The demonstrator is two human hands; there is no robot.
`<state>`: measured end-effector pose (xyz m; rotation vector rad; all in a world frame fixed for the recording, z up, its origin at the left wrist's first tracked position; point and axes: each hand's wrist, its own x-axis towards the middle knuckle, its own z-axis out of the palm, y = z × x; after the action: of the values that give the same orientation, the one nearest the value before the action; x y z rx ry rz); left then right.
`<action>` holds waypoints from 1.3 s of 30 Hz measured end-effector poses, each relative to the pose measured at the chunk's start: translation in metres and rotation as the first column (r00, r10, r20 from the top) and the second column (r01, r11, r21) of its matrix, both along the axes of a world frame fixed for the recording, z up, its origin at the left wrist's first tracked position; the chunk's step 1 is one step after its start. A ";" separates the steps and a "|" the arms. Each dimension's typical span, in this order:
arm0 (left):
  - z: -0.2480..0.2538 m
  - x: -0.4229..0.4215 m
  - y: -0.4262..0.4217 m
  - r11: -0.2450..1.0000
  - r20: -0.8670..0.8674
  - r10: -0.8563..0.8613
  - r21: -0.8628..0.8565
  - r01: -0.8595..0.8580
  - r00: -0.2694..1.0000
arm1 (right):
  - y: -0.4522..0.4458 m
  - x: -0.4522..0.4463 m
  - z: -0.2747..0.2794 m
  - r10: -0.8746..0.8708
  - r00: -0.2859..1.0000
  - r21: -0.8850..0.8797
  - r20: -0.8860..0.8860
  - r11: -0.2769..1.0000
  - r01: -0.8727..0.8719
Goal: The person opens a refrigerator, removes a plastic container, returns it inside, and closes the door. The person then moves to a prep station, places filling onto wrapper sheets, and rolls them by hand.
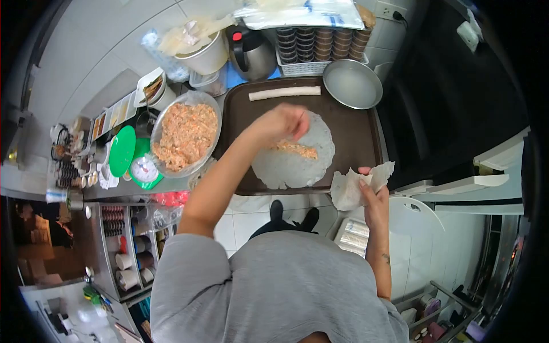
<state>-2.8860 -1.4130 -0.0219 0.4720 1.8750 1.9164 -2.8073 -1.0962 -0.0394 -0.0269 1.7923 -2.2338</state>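
Over the brown tray (229,137) hangs my left hand (289,123), its fingers curled together and slightly blurred; what they pinch, if anything, is hidden. Just below it a round, thin, translucent wrapper (291,171) lies flat on the tray. A strip of orange minced filling (300,150) runs across the wrapper's middle, partly covered by my wrist. At the tray's front right corner, my right hand (373,200) grips a crumpled off-white thin sheet (347,191) between thumb and fingers. One long white roll (285,93) rests near the tray's back edge.
A big bowl of orange filling (186,137) stands left of the tray, beside a green scale (144,170). A round metal pan (353,84) overlaps the tray's back right corner. Behind are a steel jug (250,54) and a basket of stacked dark containers (320,48).
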 end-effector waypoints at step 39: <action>-0.052 0.089 -0.070 0.690 -0.119 -0.182 -0.722 0.041 0.976 | -0.113 0.038 -0.044 -0.071 0.997 0.283 0.001 0.957 0.068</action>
<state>-2.7966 -1.4825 -0.0734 0.4867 2.4466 0.9320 -2.7689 -1.2096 -0.0834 0.1073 2.1197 -1.9939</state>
